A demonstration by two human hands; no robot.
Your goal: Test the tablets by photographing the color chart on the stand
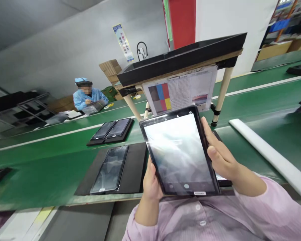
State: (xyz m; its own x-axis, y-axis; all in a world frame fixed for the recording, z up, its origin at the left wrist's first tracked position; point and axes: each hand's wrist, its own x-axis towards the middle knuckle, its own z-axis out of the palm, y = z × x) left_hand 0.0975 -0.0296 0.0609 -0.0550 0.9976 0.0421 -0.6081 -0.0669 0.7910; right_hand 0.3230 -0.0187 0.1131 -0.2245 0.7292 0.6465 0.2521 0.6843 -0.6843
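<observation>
Between my two hands a tablet [178,150] is held up, its lit screen facing me and showing a pale, blurry picture with a round button near the bottom. My left hand [152,180] grips the tablet's lower left edge, the fingers hidden behind it. Along the right edge my right hand [220,155] is closed on it, thumb towards the front. A second tablet [110,169], dark and filmed over, lies on a black foam pad [132,167] to the left. Behind my right hand, part of another lit device [222,177] shows.
Two dark tablets [111,129] lie farther back on the green bench [40,174]. A small stand [180,60] with a printed colour chart [163,97] rises ahead. A white foam strip [268,154] lies right. Beyond the bench, a person [89,95] in blue sits handling something.
</observation>
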